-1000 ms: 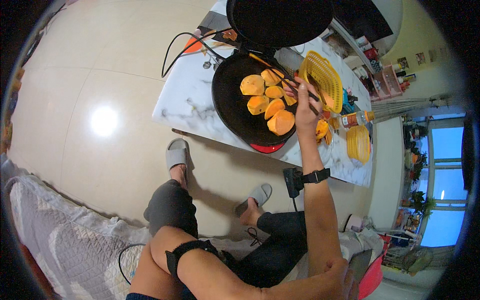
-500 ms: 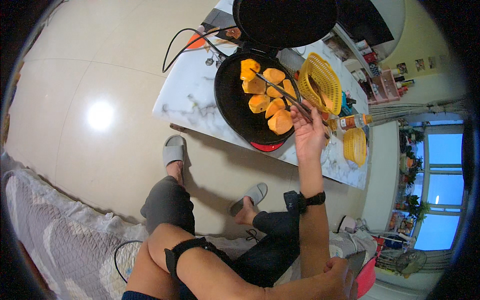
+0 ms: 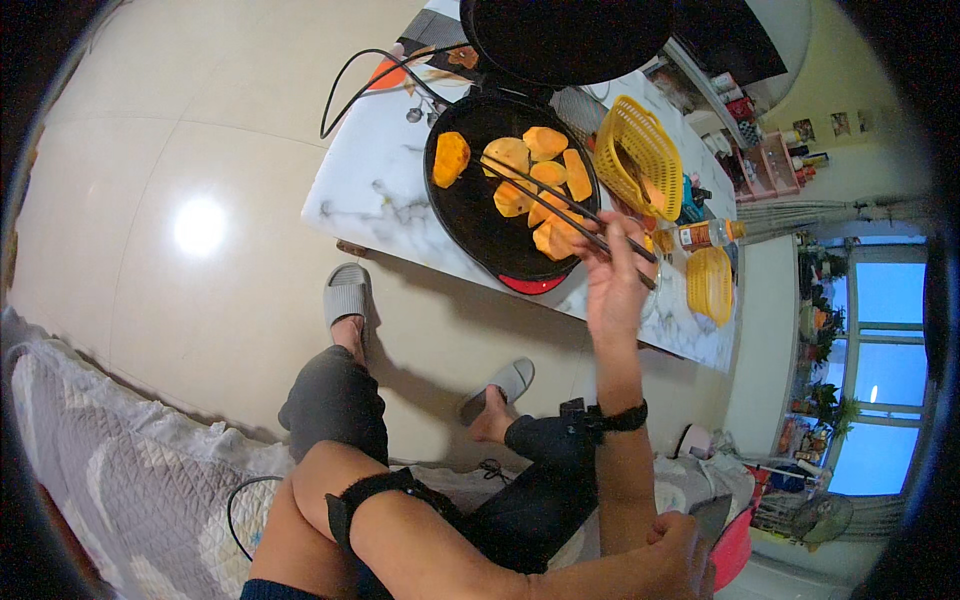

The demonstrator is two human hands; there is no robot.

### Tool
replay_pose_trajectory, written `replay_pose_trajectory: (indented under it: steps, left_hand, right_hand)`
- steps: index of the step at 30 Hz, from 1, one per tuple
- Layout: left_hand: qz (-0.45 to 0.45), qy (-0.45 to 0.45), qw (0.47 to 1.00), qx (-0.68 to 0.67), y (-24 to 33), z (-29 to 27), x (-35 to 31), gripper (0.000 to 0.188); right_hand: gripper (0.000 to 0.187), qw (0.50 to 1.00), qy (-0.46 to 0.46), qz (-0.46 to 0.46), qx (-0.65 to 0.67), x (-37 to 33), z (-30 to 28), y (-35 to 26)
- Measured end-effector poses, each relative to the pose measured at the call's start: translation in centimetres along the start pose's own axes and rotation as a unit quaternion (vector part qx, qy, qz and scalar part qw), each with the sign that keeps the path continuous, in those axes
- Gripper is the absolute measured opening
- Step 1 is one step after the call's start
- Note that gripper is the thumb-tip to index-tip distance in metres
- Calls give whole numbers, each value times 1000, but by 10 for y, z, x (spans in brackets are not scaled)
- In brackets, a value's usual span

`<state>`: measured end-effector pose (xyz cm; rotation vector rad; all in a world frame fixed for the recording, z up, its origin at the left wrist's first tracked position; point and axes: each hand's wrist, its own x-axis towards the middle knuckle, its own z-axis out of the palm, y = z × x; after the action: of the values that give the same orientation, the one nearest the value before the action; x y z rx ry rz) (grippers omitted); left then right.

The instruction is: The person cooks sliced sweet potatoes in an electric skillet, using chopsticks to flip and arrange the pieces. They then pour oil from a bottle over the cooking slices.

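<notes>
My right hand (image 3: pixel 613 275) holds a pair of dark chopsticks (image 3: pixel 560 205), their tips a little apart over the pan. Just left of the tips, an orange slice (image 3: pixel 450 160), like sweet potato, lies at the left rim of the round black electric griddle (image 3: pixel 465 225). Several more orange slices (image 3: pixel 505 156) cover its middle and right. The griddle's black lid (image 3: pixel 570 45) stands raised behind. My left hand (image 3: pixel 675 550) is closed at the lower right, against my right arm near the elbow; what it grips, if anything, is hidden.
On the marbled table (image 3: pixel 365 200) stand a yellow basket (image 3: pixel 640 150), a bottle (image 3: pixel 705 236) and another yellow basket (image 3: pixel 708 285). A black cable (image 3: pixel 335 100) loops off the table's left edge. A quilted cover (image 3: pixel 130 470) lies at lower left.
One orange slice has moved left and toward me, from the group to the griddle's left rim, and is free of the chopsticks. The chopsticks have spread apart. My left hand stays put.
</notes>
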<state>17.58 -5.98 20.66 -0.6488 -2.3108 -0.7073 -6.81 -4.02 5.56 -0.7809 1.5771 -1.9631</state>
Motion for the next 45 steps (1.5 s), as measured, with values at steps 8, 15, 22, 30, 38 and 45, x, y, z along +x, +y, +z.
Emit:
replay_pose_trajectory:
  steps: [8, 15, 22, 30, 38, 45]
  left_hand:
    - [-6, 8, 1000, -2, 7, 2, 8, 19]
    - [-11, 5, 1000, -8, 8, 2, 9, 19]
    - [-3, -18, 1000, -23, 6, 5, 14, 19]
    - [-20, -10, 1000, 5, 4, 2, 16, 19]
    - [-44, 85, 995, -21, 16, 50, 25, 16]
    - [-19, -36, 999, -21, 15, 18, 13, 20]
  right_hand:
    - [26, 997, 23, -27, -67, -11, -5, 7]
    - [28, 990, 86, -20, -110, -9, -41, -3]
    - [32, 988, 36, -29, -150, 3, -13, 22]
    - [29, 968, 78, -79, -223, -31, -44, -24]
    - [24, 970, 21, -89, -227, -37, -13, 1]
    - [27, 975, 13, -94, -202, -20, -10, -2]
